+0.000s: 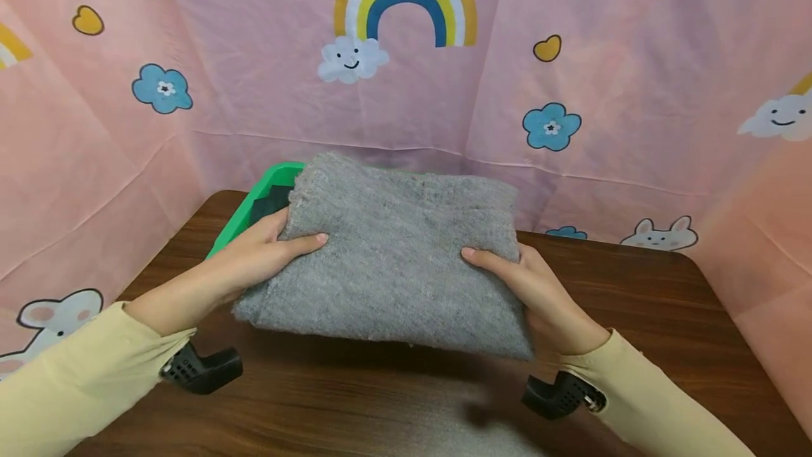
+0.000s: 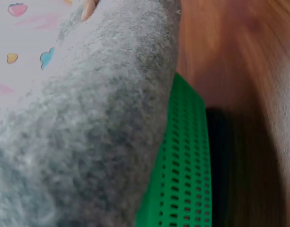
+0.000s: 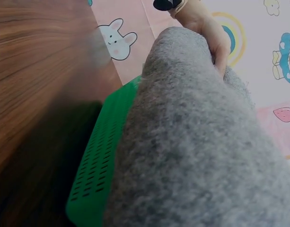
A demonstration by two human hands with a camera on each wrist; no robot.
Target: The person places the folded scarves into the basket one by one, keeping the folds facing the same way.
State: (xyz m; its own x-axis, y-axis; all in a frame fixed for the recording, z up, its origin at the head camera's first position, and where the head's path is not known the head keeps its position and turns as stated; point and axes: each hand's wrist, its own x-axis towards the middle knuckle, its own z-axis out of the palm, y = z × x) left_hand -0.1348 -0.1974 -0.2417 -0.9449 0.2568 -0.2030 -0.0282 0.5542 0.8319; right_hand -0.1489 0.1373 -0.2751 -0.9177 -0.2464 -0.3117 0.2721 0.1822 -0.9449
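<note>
A thick, fuzzy grey cloth [image 1: 393, 259], folded into a rough rectangle, is held up above the table between both hands. My left hand [image 1: 266, 249] grips its left edge, thumb on the near face and fingers behind it. At the right edge my right hand [image 1: 533, 284] holds it the same way, its other fingers mostly hidden. The cloth [image 2: 102, 109] fills much of the left wrist view. In the right wrist view the left hand [image 3: 211, 38] shows at the far end of the cloth [image 3: 197, 142].
Behind the cloth stands a green basket [image 1: 237, 224] with perforated sides [image 2: 187, 156], partly hidden, with dark fabric [image 1: 271, 203] inside. The brown wooden table [image 1: 609, 281] is enclosed by pink patterned curtains [image 1: 266, 34] at the back and sides.
</note>
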